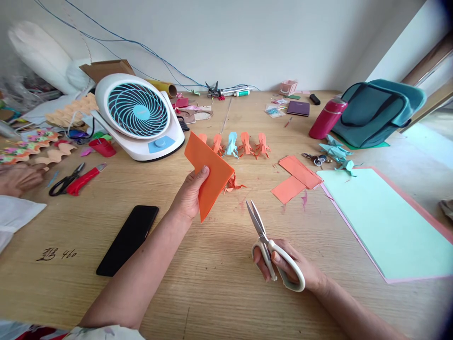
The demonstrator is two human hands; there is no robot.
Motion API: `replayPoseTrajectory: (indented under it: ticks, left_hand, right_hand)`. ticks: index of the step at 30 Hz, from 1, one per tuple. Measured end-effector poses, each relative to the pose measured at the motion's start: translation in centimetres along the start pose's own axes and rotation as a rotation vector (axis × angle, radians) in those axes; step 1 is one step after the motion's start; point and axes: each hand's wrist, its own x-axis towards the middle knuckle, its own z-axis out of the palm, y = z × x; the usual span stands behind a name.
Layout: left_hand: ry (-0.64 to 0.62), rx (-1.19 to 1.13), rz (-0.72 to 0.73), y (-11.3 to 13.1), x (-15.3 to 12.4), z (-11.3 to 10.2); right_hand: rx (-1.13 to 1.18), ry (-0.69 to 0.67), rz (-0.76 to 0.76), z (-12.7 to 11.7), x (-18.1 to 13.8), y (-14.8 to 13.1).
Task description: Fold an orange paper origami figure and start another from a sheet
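1. Left hand pinching the orange paper, thumb across its face!
2. Paper's up in front of the folded figures, one corner pointing right, its long upper edge sloping down rightward.
3. Right hand curled through the handles of the scissors, apart from the paper: long axis leaning up-left, blades slightly parted, tips facing away from the wearer.

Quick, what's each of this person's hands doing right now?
Left hand: closed, holding folded orange paper, thumb across its face.
Right hand: holding white-handled scissors by the handles, blades slightly parted, apart from the paper.
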Motion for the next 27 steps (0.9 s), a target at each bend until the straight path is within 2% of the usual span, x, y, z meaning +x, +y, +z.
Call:
replayPoseTrajectory:
  ticks: [20,27]
  left_hand:
    - [-0.068,0.077,-0.139,-3.0,-0.4,0.1]
    - [-0.081,0.112,-0.117,-3.3,-0.4,0.4]
  right_hand:
    - [-0.008,-0.078,-0.067,0.2,-0.1,-0.8]
    - [0.036,-0.128,-0.076,0.3,-0.2,-0.8]
